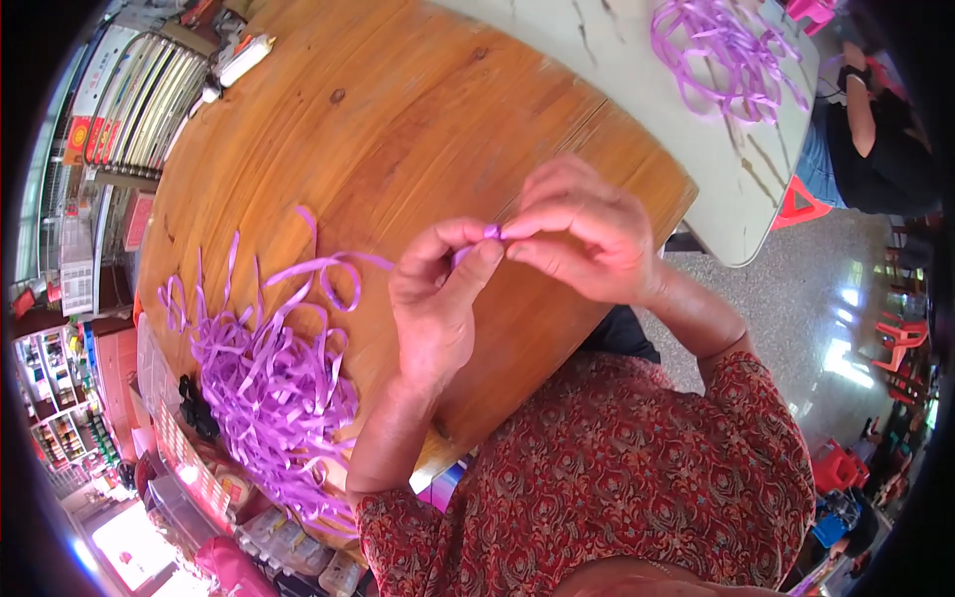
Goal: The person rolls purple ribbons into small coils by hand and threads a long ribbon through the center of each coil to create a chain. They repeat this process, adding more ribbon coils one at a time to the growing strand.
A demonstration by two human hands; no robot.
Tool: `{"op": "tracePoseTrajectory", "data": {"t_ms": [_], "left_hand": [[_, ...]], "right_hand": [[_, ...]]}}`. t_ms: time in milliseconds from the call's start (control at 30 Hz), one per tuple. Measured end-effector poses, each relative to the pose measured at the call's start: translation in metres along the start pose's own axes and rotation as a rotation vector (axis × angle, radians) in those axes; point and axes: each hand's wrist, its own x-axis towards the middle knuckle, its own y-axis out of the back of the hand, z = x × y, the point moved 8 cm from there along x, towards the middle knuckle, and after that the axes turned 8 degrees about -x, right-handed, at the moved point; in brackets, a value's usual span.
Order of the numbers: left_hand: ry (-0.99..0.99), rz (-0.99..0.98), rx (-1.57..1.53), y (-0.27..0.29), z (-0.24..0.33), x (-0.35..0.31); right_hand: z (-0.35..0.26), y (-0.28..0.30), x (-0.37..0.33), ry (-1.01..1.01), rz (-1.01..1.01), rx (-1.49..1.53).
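A narrow purple ribbon runs from the table into my left hand. Thumb and forefinger pinch it there, and a small folded or knotted bit shows between the fingertips. My right hand meets it from the right, thumb and forefinger closed at that same bit; exactly how much ribbon lies between them is hidden. Both hands are above the wooden table. Left of them spreads a big loose heap of the same purple ribbon, with several loops and ends trailing toward the far side.
A pale stone-look table adjoins at the far right, bearing another tangle of purple ribbon. Beyond it is a person in black. A rack of binders or books lines the left edge. Red stools stand on the right.
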Motion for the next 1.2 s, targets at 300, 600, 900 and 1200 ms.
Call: {"op": "tracePoseTrajectory", "data": {"t_ms": [300, 600, 900, 1200], "left_hand": [[0.026, -0.010, 0.028, 0.001, 0.000, -0.009], [0.072, 0.016, 0.065, 0.000, -0.005, -0.010], [0.069, 0.046, 0.140, 0.001, -0.003, -0.004], [0.074, 0.065, 0.081, 0.009, -0.006, -0.003]], "right_hand": [[-0.004, 0.001, -0.002, -0.020, 0.022, 0.019], [0.004, 0.001, -0.006, -0.102, 0.029, 0.096], [0.034, -0.003, -0.017, -0.365, 0.018, 0.351], [0.011, 0.004, -0.001, -0.122, -0.077, -0.021]]}}
